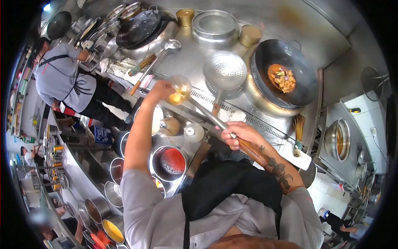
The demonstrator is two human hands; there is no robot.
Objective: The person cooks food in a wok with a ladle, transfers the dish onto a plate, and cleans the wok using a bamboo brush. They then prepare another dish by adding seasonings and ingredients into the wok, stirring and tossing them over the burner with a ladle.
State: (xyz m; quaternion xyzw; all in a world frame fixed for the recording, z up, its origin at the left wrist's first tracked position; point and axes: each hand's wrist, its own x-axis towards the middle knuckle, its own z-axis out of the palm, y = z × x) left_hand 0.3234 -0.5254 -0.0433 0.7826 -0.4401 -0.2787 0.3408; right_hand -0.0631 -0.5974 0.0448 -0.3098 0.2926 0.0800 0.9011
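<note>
My right hand [238, 135] is wrapped round the handle of a metal ladle [207, 113]. At the far end of that handle, the ladle's bowl holds something yellow. My left hand [163, 90] is closed, its fingertips at the left rim of the bowl; what they pinch, if anything, is too small to make out. Above the ladle, a perforated strainer [225, 70] rests over a round pot. A black wok [304, 68] on the right contains browned food pieces [282, 79] in reddish sauce.
Below my left hand are a pot of red liquid [172, 163], a round jar [170, 126] and a white-topped container [193, 132]. Another ladle [171, 44] and a bamboo brush [143, 65] lie at the upper left. A co-worker [66, 79] stands at the left. Stacked woks [141, 29] sit behind.
</note>
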